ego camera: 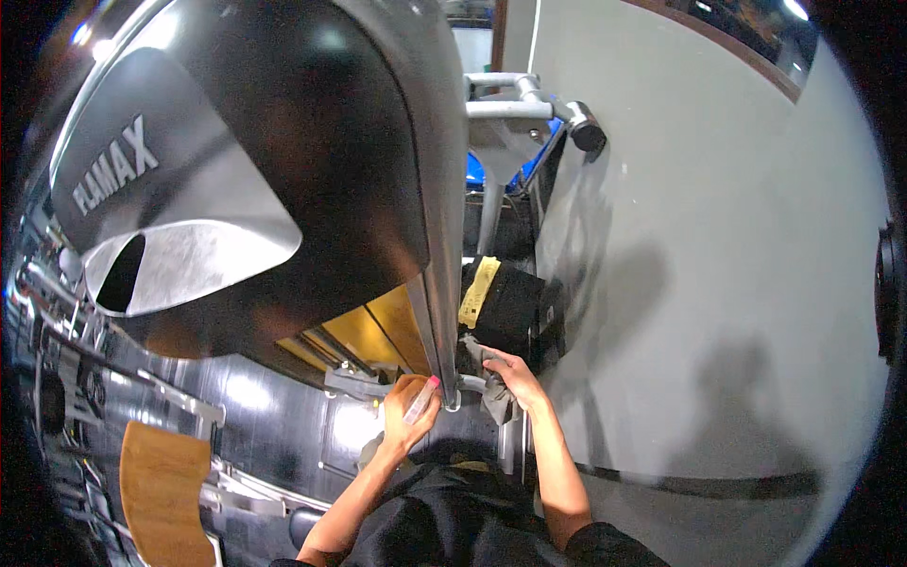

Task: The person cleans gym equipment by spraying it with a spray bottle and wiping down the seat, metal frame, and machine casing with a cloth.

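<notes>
My left hand (411, 414) is closed around a small clear plastic container with a pink top (423, 402), close to the lower edge of a tall dark Flamax gym machine (333, 205). A crumpled grey cloth (500, 405) is gripped in my right hand (515, 375). That hand is just right of the machine's upright grey edge (443, 333), near a grey metal tube (471, 383). Beyond the cloth is a black casing (514, 298) with a yellow label strip (480, 290) that bears writing. The left hand's fingertips are partly hidden.
A grey wall (708, 212) rises close on my right. Ahead stands another machine's silver tubular frame (506, 110) with blue parts. At lower left are a brown pad (166, 489) and metal frame bars (248, 489) above a shiny dark floor (248, 397).
</notes>
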Demonstrator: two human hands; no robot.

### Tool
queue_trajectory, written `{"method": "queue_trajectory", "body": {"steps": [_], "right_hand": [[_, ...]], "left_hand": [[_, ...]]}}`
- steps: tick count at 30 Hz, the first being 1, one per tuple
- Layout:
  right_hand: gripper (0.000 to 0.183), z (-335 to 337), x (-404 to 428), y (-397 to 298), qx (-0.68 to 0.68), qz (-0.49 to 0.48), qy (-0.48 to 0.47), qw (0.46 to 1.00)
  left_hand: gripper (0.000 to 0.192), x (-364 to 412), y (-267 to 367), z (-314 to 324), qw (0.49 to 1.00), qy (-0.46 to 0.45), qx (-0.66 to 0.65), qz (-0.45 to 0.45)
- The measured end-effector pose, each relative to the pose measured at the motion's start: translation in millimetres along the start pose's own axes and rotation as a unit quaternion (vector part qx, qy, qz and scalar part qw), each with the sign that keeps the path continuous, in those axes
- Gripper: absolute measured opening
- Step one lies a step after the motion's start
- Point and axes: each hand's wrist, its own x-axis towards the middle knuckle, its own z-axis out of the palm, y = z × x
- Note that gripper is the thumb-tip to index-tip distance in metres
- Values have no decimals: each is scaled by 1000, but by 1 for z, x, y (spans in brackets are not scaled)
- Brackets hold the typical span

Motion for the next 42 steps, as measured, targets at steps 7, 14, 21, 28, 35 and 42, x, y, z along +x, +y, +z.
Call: {"method": "queue_trajectory", "body": {"steps": [7,14,21,28,35,42], "right_hand": [[41,9,-10,20,-26,-51,60,997],[48,45,-24,28,-143,-211,117,960],[62,92,-27,66,-313,-311,169,882],[72,129,-21,79,-268,-237,217,908],[61,133,-4,106,-454,-292,199,818],[39,109,-10,94,-174,-320,289,886]], "left_hand": [[19,-7,21,10,994,17,7,-106],[20,-7,16,14,994,36,49,-87],[19,-9,9,4,992,52,46,-109],[15,-11,11,-13,974,37,-29,-222],[20,-14,3,-32,977,91,-30,-189],[28,-13,21,-41,963,71,-112,-233]]}}
